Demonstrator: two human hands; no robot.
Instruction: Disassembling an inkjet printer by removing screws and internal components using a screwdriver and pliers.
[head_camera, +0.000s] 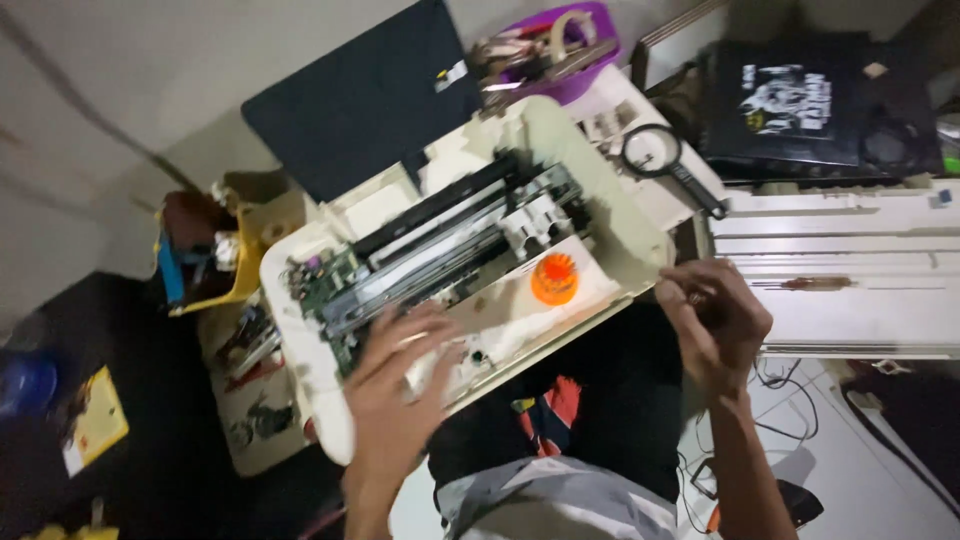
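An opened cream-coloured printer (610, 215) rests on my lap, its cover off, with black rails, a green circuit board (325, 285) and an orange round cap (554, 278) showing inside. My left hand (395, 385) lies flat on the printer's near edge with fingers spread, holding nothing. My right hand (712, 318) hovers just off the printer's right corner, fingers curled around something small that I cannot make out.
A dark laptop lid (360, 100) and a purple tray of tools (560, 50) sit behind the printer. A magnifying glass (662, 158) lies on a white panel (850, 270) at the right. A yellow bin (215, 260) stands left. Cables trail on the floor.
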